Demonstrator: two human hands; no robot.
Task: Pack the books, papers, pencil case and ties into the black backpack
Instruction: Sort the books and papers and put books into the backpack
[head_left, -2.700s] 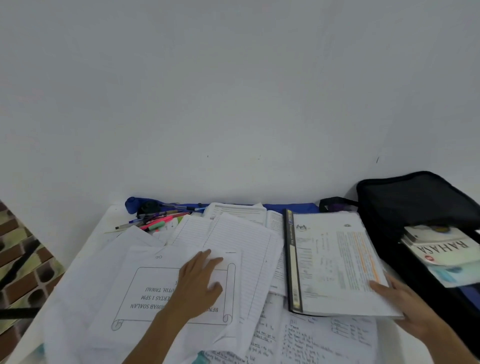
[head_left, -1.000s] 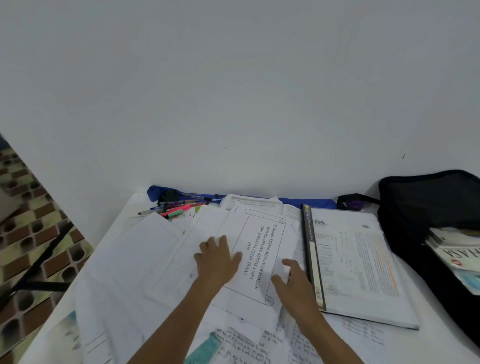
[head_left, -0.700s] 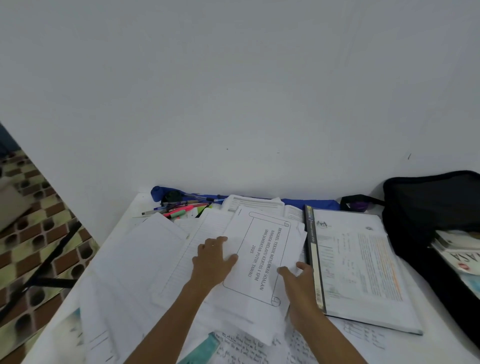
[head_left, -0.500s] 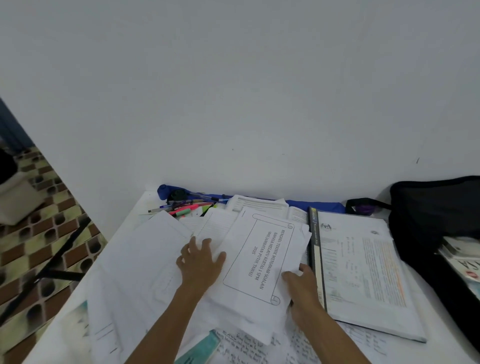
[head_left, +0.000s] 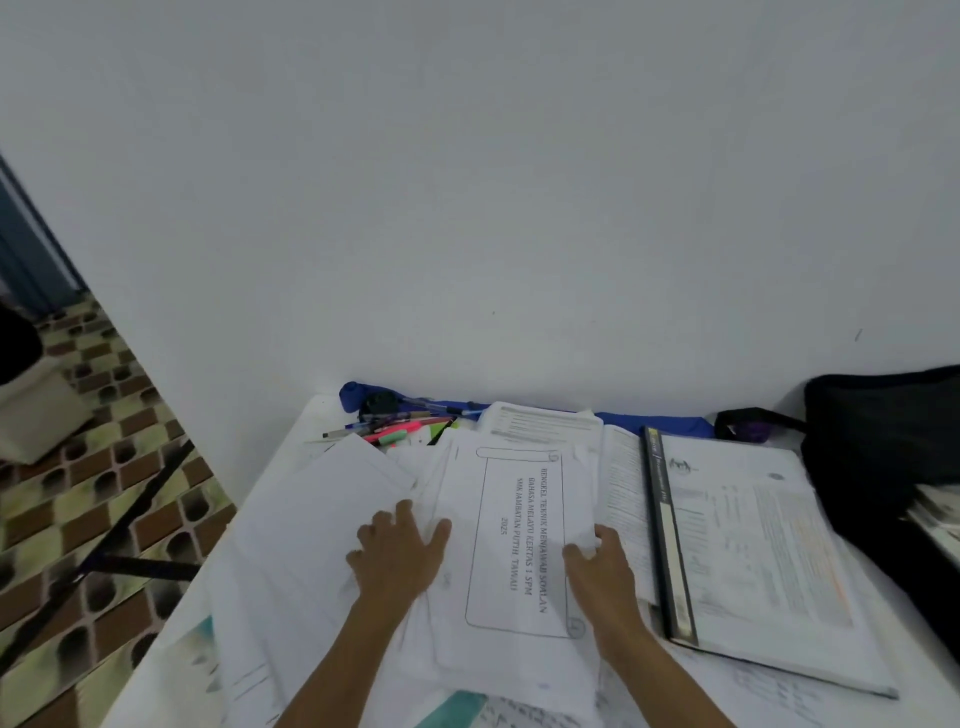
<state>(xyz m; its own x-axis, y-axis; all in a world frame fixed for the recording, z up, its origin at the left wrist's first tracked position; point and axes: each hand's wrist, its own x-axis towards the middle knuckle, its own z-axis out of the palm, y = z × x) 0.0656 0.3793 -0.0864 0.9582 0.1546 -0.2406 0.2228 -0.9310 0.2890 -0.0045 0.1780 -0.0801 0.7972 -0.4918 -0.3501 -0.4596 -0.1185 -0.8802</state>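
A stack of white papers topped by a titled cover sheet (head_left: 519, 540) lies in the middle of the table. My left hand (head_left: 397, 556) lies flat with spread fingers on the stack's left edge. My right hand (head_left: 600, 569) presses against its right edge, fingers curled at the sheets. A thick book with a black spine (head_left: 748, 551) lies to the right. The black backpack (head_left: 883, 441) stands open at the far right with books inside (head_left: 937, 512). Pens and highlighters (head_left: 395, 426) lie at the back beside blue fabric (head_left: 649, 421).
More loose sheets (head_left: 322, 519) spread over the left part of the white table (head_left: 311, 415), near its left edge. Handwritten pages (head_left: 769, 691) lie at the front. A white wall rises right behind the table. Tiled floor (head_left: 104, 493) shows at the left.
Both hands have drawn the scattered sheets together: the cover sheet was turned upright and now sits squared on the stack between them. The view has shifted left.
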